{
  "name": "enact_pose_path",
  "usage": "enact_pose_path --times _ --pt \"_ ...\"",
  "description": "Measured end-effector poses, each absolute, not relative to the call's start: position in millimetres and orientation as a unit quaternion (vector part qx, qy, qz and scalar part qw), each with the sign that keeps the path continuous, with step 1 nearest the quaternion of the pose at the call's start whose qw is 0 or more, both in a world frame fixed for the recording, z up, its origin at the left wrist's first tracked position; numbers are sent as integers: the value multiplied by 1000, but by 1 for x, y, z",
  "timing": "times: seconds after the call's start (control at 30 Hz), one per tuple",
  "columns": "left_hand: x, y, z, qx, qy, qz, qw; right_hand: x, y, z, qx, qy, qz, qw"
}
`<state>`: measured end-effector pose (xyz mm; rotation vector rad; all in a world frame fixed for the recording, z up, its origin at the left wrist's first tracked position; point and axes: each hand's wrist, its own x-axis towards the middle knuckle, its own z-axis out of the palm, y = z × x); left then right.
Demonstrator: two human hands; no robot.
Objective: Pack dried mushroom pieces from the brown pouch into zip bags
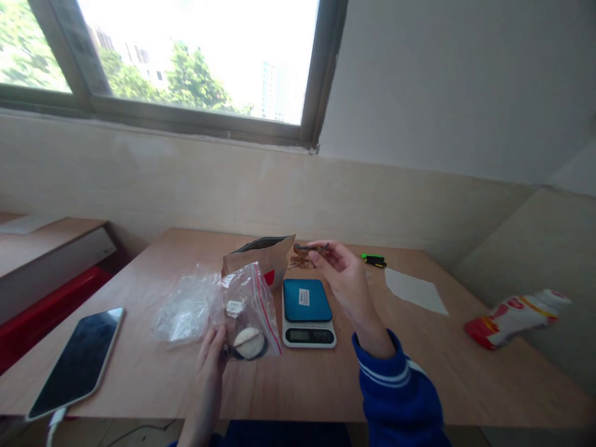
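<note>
My left hand [212, 352] is closed on the lower left side of a clear zip bag [244, 285] with a red seal line. Inside it show a pale round piece [250, 343], something dark and a small white packet. My right hand [343, 273] pinches a thin brown, dried-looking piece [303, 249] above the table. Below it sits a kitchen scale [308, 335] with a blue top [293, 301] that bears a white label; its display cannot be read. Behind the zip bag stands an open kraft paper bag [261, 256]. More brown pieces [302, 262] lie beyond the scale.
Crumpled clear plastic bags [181, 313] lie left of the zip bag. A phone [79, 357] on a cable is at the left edge. Green and black pens [374, 259], white paper [414, 290] and a red-white bottle [512, 318] on its side are to the right.
</note>
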<state>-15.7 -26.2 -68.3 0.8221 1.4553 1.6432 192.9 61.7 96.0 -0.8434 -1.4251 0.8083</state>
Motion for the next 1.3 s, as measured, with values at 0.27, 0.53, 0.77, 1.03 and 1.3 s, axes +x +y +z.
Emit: enact_pose_path --times 0.27,0.53,0.77,1.03,1.3 --pt "-32 -27 -37 208 526 695 444 157 141 109 -261 -787 272 488" --pt "-34 -27 -38 215 523 694 445 164 141 82 -268 -834 250 412" --pt "-30 -26 -34 200 518 691 463 167 126 95 -278 -831 133 463" --pt "-23 -29 -32 245 489 699 461 169 56 76 -258 -787 451 334" --pt "-30 -34 -71 301 526 676 420 160 37 54 -315 -843 362 244"
